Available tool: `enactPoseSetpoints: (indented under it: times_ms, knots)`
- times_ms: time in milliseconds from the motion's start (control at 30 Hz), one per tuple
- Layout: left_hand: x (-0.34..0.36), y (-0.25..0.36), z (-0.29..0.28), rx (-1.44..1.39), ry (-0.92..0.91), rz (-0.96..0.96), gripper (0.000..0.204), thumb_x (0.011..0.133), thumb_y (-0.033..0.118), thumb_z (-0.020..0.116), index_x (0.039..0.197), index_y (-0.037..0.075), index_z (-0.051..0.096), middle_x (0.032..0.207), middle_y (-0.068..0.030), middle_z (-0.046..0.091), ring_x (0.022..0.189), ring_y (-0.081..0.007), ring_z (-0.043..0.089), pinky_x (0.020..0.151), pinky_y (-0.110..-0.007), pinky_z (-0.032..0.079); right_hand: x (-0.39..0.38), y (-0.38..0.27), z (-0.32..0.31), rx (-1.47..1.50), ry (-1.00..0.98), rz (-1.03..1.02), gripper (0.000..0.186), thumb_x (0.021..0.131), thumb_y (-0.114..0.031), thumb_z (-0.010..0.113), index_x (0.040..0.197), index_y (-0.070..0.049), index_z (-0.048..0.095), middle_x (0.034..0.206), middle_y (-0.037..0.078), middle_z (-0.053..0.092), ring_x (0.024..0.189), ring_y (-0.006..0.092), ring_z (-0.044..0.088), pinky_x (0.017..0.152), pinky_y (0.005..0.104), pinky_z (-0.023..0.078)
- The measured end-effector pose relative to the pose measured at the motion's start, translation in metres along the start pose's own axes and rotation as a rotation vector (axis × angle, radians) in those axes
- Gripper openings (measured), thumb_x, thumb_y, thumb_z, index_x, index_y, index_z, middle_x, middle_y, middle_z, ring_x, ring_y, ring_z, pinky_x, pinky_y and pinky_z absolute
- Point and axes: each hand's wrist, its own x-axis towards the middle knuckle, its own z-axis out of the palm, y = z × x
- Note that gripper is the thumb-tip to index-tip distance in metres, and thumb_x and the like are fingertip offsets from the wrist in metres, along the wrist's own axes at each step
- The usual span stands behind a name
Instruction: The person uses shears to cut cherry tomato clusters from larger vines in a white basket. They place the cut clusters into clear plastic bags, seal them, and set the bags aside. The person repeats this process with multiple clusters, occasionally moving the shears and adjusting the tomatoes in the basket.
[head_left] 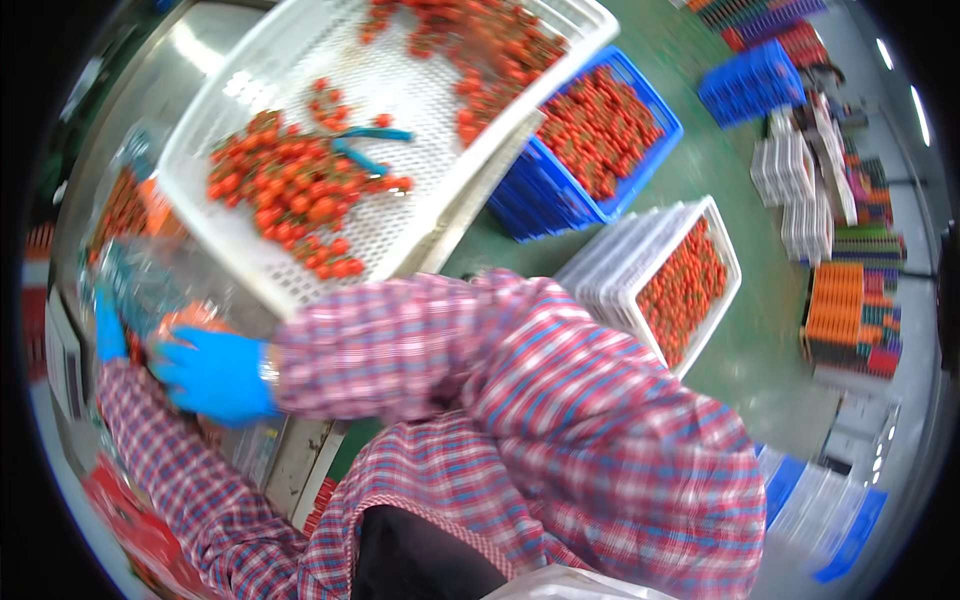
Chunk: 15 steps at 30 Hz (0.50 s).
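Note:
My two blue-gloved hands are at the far left, beside clear plastic packaging with orange and red showing through it. My left hand points away from me at the packaging's outer side; its fingers are partly hidden. Across from it, my right hand lies close to a red and orange patch; motion blurs its fingers, and whether it grips anything does not show. Beyond my right forearm stands a white perforated crate. In it are cherry tomatoes on stems and a pair of teal-handled snips.
A blue crate of cherry tomatoes and a stack of white crates, tomatoes in its top one, stand on the green floor to the right. Coloured crate stacks line the far right. A metal surface lies upper left.

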Motion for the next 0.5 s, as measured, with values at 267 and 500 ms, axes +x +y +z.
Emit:
enactPoseSetpoints:
  times_ms: [267, 500]
  knots:
    - [-0.112, 0.166, -0.065, 0.428, 0.156, 0.103, 0.047, 0.093, 0.030, 0.043, 0.133, 0.004, 0.040, 0.134, -0.0155, 0.042, 0.121, -0.0261, 0.041, 0.100, -0.035, 0.036, -0.368, 0.058, -0.327, 0.791, -0.217, 0.949, 0.029, 0.087, -0.015, 0.057, 0.114, -0.006, 0.057, 0.111, 0.010, 0.059, 0.104, 0.0201, 0.054, 0.091, 0.0323, 0.042]
    - [-0.281, 0.542, 0.170, 0.014, -0.050, 0.326, 0.047, 0.094, 0.031, 0.035, 0.124, -0.003, 0.047, 0.132, -0.0207, 0.042, 0.122, -0.0314, 0.042, 0.106, -0.043, 0.028, -0.658, 0.259, -0.470, -0.232, -0.403, 1.748, 0.025, 0.082, -0.017, 0.056, 0.105, -0.015, 0.065, 0.099, 0.016, 0.063, 0.091, 0.0304, 0.061, 0.080, 0.0396, 0.048]
